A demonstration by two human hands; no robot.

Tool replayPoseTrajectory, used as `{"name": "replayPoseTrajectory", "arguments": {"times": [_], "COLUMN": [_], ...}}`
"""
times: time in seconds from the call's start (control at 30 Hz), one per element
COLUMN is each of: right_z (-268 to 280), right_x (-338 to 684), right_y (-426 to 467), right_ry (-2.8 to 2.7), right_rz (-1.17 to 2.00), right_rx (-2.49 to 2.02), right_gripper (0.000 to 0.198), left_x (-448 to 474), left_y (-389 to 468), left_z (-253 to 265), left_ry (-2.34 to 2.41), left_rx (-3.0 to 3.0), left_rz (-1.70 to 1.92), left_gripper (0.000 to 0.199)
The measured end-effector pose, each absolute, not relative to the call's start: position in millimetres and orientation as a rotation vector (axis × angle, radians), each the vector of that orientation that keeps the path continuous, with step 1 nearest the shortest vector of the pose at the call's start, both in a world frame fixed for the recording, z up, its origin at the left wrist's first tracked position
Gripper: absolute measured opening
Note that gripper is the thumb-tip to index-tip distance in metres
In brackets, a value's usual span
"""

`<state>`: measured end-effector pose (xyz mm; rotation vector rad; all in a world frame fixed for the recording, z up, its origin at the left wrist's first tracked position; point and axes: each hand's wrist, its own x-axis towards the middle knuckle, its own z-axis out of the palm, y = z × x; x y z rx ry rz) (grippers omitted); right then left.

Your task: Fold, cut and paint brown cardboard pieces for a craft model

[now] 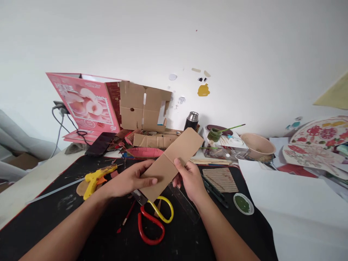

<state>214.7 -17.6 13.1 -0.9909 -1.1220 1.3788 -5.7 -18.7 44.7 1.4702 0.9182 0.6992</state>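
Note:
A long strip of brown cardboard [172, 159] with a crease across its middle is held tilted above the black mat [103, 232]. My left hand [133, 179] grips its lower left end, thumb on top and fingers underneath. On the right edge near the crease, my right hand [190, 177] pinches it, with the thumb on the upper face. Below the strip lie scissors with one red handle and one yellow handle [170, 208]; the cardboard and left hand partly hide their blades. A clear ruler [185, 203] lies beneath my right hand.
A yellow glue gun [95, 179] lies at left, a corrugated cardboard piece [221, 179] and a dish of green paint [243, 203] at right. Along the back stand a pink box [87, 105], a black flask [191, 119], a green paint jar [214, 135] and a bowl [258, 145].

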Motion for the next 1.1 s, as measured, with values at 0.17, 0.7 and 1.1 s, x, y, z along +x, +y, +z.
{"name": "replayPoseTrajectory", "arguments": {"times": [0.17, 0.7, 1.1], "right_z": [16, 15, 24], "right_x": [218, 216, 211], "right_y": [-16, -22, -24], "right_ry": [-1.124, -1.147, -0.969], "right_rz": [1.405, 1.557, 1.607], "right_rx": [-0.93, -0.873, -0.851], "right_gripper": [0.052, 0.046, 0.061], "left_x": [-7, -21, -3], "left_y": [-18, -7, -18], "left_z": [43, 31, 27], "left_ry": [1.016, 1.245, 1.218], "left_rx": [1.641, 2.753, 2.922], "left_rz": [0.959, 1.636, 1.466], "left_gripper": [0.029, 0.02, 0.045]}}
